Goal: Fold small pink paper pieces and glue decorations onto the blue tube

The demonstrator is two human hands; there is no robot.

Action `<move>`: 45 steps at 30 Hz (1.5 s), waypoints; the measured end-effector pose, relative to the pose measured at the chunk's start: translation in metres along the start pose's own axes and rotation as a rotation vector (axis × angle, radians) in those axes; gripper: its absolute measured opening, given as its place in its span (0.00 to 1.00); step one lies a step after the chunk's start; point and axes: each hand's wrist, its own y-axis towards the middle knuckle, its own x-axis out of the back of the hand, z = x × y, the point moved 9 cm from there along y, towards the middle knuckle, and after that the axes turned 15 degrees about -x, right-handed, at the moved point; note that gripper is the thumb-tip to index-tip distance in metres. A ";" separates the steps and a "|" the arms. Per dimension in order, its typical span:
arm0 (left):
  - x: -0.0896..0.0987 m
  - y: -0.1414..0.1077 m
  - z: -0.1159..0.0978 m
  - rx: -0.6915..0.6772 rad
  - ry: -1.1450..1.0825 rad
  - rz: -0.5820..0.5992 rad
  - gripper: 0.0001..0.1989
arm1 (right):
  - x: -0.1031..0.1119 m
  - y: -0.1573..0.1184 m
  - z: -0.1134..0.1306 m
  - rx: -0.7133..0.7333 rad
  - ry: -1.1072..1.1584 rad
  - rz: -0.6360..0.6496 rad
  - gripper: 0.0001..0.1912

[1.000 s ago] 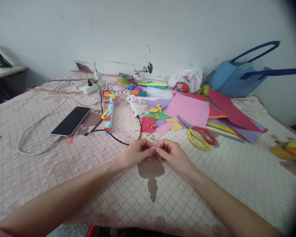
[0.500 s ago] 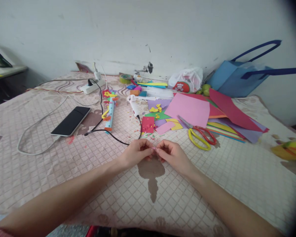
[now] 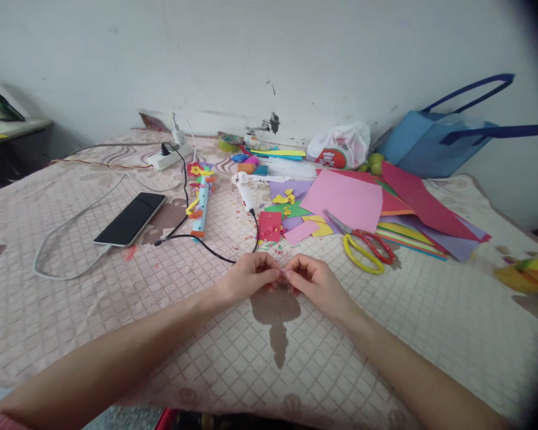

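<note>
My left hand (image 3: 256, 272) and my right hand (image 3: 308, 275) meet above the near middle of the patterned tablecloth (image 3: 233, 352). Thumbs and fingers of both are pinched together around a tiny pinkish piece (image 3: 284, 273), mostly hidden by the fingertips. Beyond them lies a small red paper (image 3: 269, 226) with little scraps on it. A white glue gun (image 3: 244, 192) rests farther back, its black cable running down behind my left hand. Scissors (image 3: 363, 249) with yellow and red handles lie to the right, blades over paper.
A phone (image 3: 131, 220) on a white cable lies left, near a decorated light-blue strip (image 3: 201, 206) and a power strip (image 3: 169, 156). Coloured sheets (image 3: 343, 197) are piled right of centre. Behind them stand a white plastic bag (image 3: 341, 146) and a blue bag (image 3: 430, 143).
Both hands keep nearly the same pinching pose, with only a slight shift at the fingertips. The whole view has shifted very slightly.
</note>
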 end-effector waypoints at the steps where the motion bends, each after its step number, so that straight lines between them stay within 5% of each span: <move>1: 0.001 0.000 -0.001 -0.008 0.004 -0.003 0.10 | 0.000 0.000 -0.001 -0.011 0.009 0.007 0.06; 45: 0.001 0.000 0.000 -0.017 -0.037 -0.035 0.14 | 0.000 0.003 -0.001 0.001 0.077 -0.003 0.06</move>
